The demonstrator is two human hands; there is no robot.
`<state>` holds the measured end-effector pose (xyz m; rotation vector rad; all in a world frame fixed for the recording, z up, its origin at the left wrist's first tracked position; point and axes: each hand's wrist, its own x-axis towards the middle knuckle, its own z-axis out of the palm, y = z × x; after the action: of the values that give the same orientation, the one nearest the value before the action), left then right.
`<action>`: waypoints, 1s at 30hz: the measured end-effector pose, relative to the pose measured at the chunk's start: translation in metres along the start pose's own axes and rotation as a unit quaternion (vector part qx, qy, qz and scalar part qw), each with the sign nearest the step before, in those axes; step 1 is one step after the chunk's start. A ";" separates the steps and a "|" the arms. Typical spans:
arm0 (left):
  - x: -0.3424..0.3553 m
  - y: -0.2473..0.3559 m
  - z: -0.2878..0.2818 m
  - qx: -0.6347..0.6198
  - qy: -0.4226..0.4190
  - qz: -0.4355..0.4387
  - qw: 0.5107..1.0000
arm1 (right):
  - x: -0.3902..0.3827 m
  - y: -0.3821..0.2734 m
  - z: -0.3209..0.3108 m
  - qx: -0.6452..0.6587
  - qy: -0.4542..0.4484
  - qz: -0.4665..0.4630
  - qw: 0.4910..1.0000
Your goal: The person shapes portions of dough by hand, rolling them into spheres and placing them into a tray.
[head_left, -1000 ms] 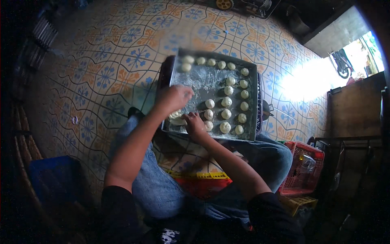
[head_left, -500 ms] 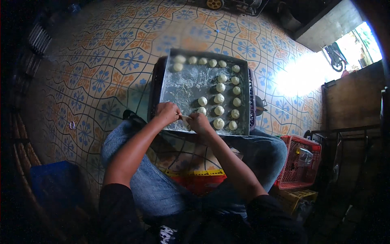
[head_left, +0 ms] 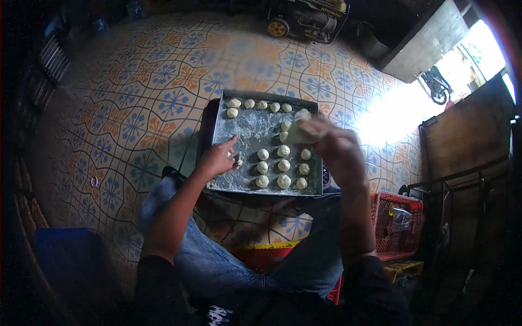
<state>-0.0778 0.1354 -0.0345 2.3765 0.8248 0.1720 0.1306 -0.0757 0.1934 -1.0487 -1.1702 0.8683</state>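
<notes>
A grey metal tray (head_left: 319, 174) dusted with flour holds several round dough balls (head_left: 283, 165) in uneven rows. My left hand (head_left: 216, 160) is low over the tray's left side, its index finger stretched out and the other fingers partly curled. Beside its thumb is a small pale lump of dough (head_left: 238, 161); whether the fingers touch it is unclear. My right hand (head_left: 341, 149), smeared by motion, is raised over the tray's right edge. Its fingers grip a pale, flat, dough-like piece (head_left: 299, 133), which hides part of the right-hand rows.
The tray rests on a dark crate (head_left: 208, 122) between my knees. A red plastic basket (head_left: 399, 242) and a yellow crate (head_left: 405, 267) are at right. A wheeled machine (head_left: 310, 20) stands at the far end of the patterned tile floor. Something blue (head_left: 73, 261) lies at left.
Both hands were close together at the tray's near left, pinching a pale strip. My right hand has swung up and right with the pale piece; my left index finger has straightened. The view has shifted.
</notes>
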 end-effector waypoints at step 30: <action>0.034 0.148 0.033 -0.820 0.036 -0.004 0.571 | 0.016 0.168 0.028 -0.220 0.210 0.026 0.952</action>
<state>0.0364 0.0475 0.0236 0.5348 0.2889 0.6700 0.1055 -0.0056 0.0397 -1.5469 -0.9907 0.3904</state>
